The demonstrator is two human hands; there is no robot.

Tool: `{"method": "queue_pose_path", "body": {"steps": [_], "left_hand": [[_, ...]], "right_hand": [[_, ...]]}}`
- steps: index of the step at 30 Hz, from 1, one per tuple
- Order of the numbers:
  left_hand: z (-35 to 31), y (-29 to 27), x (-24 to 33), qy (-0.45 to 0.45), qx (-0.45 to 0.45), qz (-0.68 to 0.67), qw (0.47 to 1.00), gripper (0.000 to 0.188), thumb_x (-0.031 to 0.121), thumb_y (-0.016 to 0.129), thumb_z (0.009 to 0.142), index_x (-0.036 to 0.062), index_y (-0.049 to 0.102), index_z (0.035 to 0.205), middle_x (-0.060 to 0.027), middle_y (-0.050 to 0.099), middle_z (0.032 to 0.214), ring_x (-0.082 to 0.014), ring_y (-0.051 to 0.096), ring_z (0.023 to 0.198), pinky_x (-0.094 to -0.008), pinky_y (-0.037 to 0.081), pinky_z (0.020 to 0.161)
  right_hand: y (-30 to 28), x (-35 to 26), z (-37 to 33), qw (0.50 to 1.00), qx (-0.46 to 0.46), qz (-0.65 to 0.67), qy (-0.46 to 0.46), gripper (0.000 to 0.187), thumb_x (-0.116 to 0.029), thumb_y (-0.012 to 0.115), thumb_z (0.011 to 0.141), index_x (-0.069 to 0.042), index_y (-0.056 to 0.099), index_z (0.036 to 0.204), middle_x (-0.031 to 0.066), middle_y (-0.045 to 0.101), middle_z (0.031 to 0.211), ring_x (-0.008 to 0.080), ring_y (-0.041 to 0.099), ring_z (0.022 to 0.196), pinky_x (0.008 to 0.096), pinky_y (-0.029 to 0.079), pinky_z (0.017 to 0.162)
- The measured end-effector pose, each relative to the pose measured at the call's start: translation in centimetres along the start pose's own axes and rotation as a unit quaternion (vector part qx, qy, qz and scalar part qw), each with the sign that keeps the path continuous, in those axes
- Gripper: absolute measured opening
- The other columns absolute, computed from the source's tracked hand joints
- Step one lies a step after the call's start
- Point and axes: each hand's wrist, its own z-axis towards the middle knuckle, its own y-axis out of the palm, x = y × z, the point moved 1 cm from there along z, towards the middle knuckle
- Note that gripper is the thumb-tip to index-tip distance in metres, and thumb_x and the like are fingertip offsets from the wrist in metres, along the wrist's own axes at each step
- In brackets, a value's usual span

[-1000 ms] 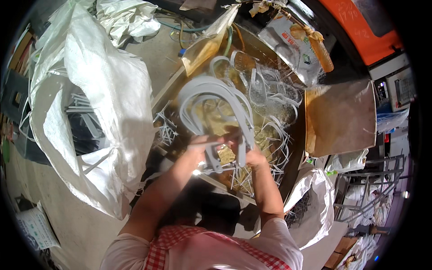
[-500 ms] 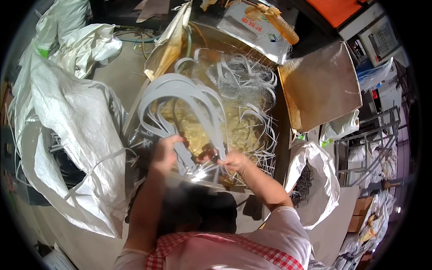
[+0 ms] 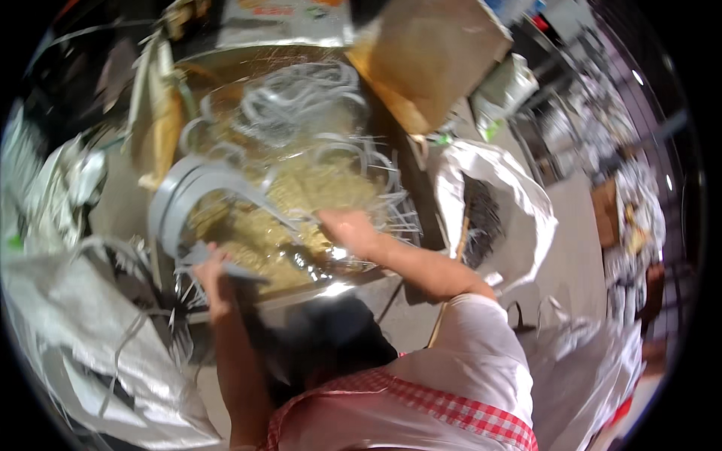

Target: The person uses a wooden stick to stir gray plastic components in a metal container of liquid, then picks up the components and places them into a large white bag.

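Observation:
A bundle of flat grey strips (image 3: 167, 201), bent into a tall loop, leans over the left part of a wide tub. My left hand (image 3: 214, 272) is closed round its lower end, by the tub's near left corner. Farther right, my right hand (image 3: 347, 229) hovers over the tub; its fingers are blurred, close to the strips' other end, and I cannot tell whether they grip it. Yellowish, shiny wet-looking matter (image 3: 248, 244) covers the tub's bottom. Tangled pale strips (image 3: 301, 98) lie at the back, with thin offcuts (image 3: 402, 214) along the right side.
On the right stands an open white sack (image 3: 530, 197) with dark scraps inside. A large white woven sack (image 3: 83, 331) is on the left. Stained brown board (image 3: 432, 64) rises at the tub's back right, and a stained cloth-like sheet (image 3: 154, 105) hangs at its back left.
My view has swung to the right. The strip loop has tipped over to the left and lower with my left hand. My right hand has come away from my left, over the tub.

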Motion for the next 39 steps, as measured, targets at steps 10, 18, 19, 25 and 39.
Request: {"method": "queue_pose_path", "body": {"steps": [10, 18, 19, 25, 39], "left_hand": [[1.8, -5.6, -0.7, -0.004, 0.033, 0.37, 0.928, 0.011, 0.014, 0.061, 0.075, 0.0045, 0.058, 0.079, -0.0102, 0.056, 0.086, -0.0191, 0.053, 0.067, -0.0304, 0.045, 0.057], [-13.5, 6.0, 10.3, 0.253, 0.048, 0.106, 0.961, 0.055, -0.004, 0.055, 0.068, 0.0055, 0.037, 0.12, -0.0191, 0.05, 0.107, -0.0327, 0.051, 0.1, -0.0369, 0.041, 0.082], [-14.8, 6.0, 11.8, 0.255, -0.049, -0.01, 0.966, 0.058, -0.005, 0.055, 0.067, 0.0068, 0.035, 0.12, -0.0188, 0.051, 0.105, -0.0344, 0.053, 0.095, -0.038, 0.043, 0.079], [-19.3, -1.0, 23.6, 0.453, -0.03, 0.016, 0.891, 0.056, -0.003, 0.056, 0.067, 0.0055, 0.035, 0.118, -0.0211, 0.049, 0.103, -0.038, 0.053, 0.092, -0.0384, 0.044, 0.077], [-21.9, -20.8, 29.4, 0.463, 0.327, 0.408, 0.716, 0.048, 0.044, 0.051, 0.08, 0.0017, 0.047, 0.102, -0.0092, 0.057, 0.092, -0.0217, 0.057, 0.084, -0.0314, 0.048, 0.078]], "right_hand": [[-9.1, 14.7, -21.8, 0.869, 0.188, -0.257, 0.378, 0.082, -0.029, 0.074, 0.057, 0.0, 0.034, 0.123, 0.022, 0.034, 0.126, 0.0391, 0.032, 0.116, 0.0402, 0.027, 0.098], [-4.5, -6.6, -5.7, 0.866, 0.207, 0.456, -0.006, 0.101, -0.045, 0.071, 0.063, -0.005, 0.014, 0.136, 0.0153, 0.027, 0.135, 0.0267, 0.025, 0.126, 0.0352, 0.021, 0.1], [-4.8, -7.6, -4.2, 0.837, 0.18, 0.517, -0.012, 0.096, -0.043, 0.07, 0.065, -0.006, 0.016, 0.136, 0.015, 0.029, 0.134, 0.026, 0.027, 0.123, 0.0353, 0.023, 0.099], [-9.0, -14.9, 0.7, 0.719, 0.071, 0.681, -0.122, 0.068, -0.031, 0.062, 0.075, -0.012, 0.028, 0.131, 0.0128, 0.039, 0.125, 0.0223, 0.039, 0.108, 0.0363, 0.033, 0.091], [-11.8, -38.1, 6.9, 0.768, 0.016, 0.592, -0.243, 0.074, -0.012, 0.064, 0.067, -0.004, 0.029, 0.131, 0.009, 0.05, 0.105, 0.0148, 0.054, 0.076, 0.0255, 0.046, 0.065]]}}
